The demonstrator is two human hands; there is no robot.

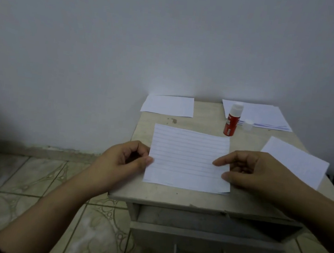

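Observation:
A white sheet of paper [187, 157] creased into many narrow horizontal folds lies on a small beige table [177, 196]. My left hand [125, 159] pinches the sheet's left edge between thumb and fingers. My right hand [248, 171] holds the right edge, with the index finger stretched over the paper and the thumb at the lower right corner. A red glue bottle [231, 123] with a white top stands upright behind the sheet. Its clear cap [248, 124] sits beside it.
A flat white sheet [168, 105] lies at the back left of the table, a stack of sheets [265, 115] at the back right, and another sheet [297, 160] overhangs the right side. A drawer [202, 244] hangs partly open below. Tiled floor lies to the left; a wall stands behind.

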